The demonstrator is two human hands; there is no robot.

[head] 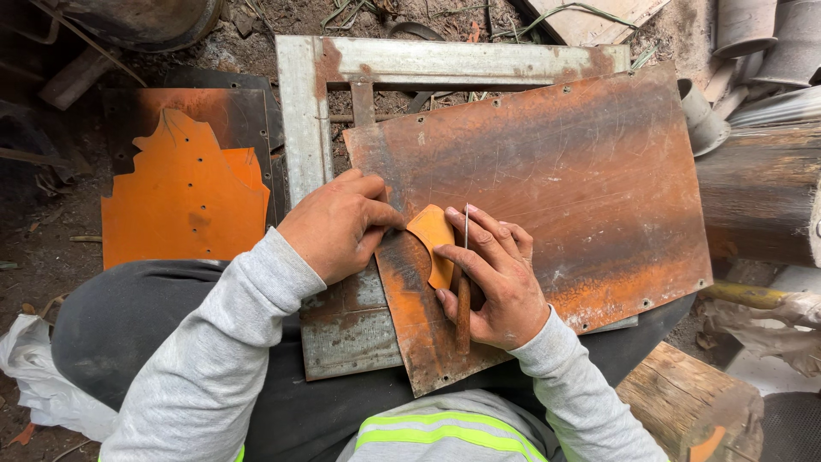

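A large rusty metal sheet [564, 180] lies tilted across my lap and a grey metal frame [304, 111]. On its near left part rests a small orange curved template [430, 231]. My left hand [338, 224] presses the template's left edge with the fingertips. My right hand [492, 278] grips a thin metal scriber with a wooden handle [463, 321], its point up beside the template's right edge, while the thumb rests on the template.
An orange cut-out sheet [184, 192] lies on the ground at left. A thick log [757, 192] and grey pipes [753, 43] stand at right, another log [684, 402] near my right knee. White cloth [43, 376] lies at lower left.
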